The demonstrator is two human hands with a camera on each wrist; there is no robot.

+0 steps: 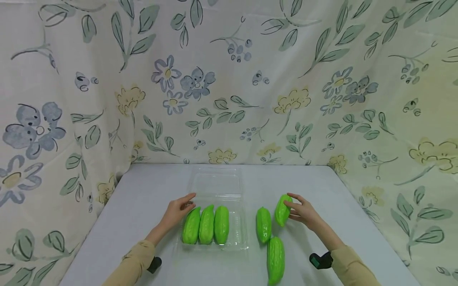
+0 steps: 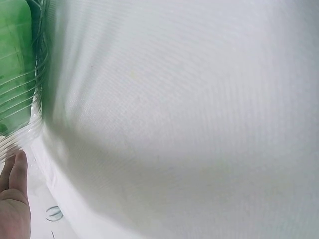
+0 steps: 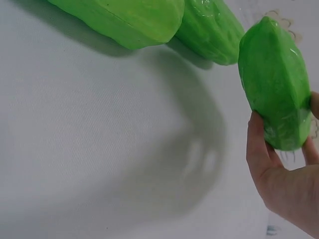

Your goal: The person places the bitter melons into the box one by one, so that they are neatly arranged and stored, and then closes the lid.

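Note:
In the head view my right hand (image 1: 303, 210) grips a ridged green bitter gourd (image 1: 282, 210) by its sides, thumb and fingers around it. The right wrist view shows this gourd (image 3: 275, 84) raised over the white table, pointed end up. Two more gourds, one farther (image 1: 263, 225) and one nearer (image 1: 276, 260), lie left of that hand. My left hand (image 1: 179, 211) is at the upper left side of a clear plastic clamshell box (image 1: 237, 241), fingers extended beside its ribbed wall (image 2: 37, 89). Inside, three gourds (image 1: 206, 225) stand side by side in the left part.
The box's hinged lid (image 1: 215, 182) lies folded back toward the far side of the white table (image 1: 150, 186). A floral curtain (image 1: 229, 99) hangs behind the table and along both sides. Dark straps (image 1: 321, 260) are on both wrists.

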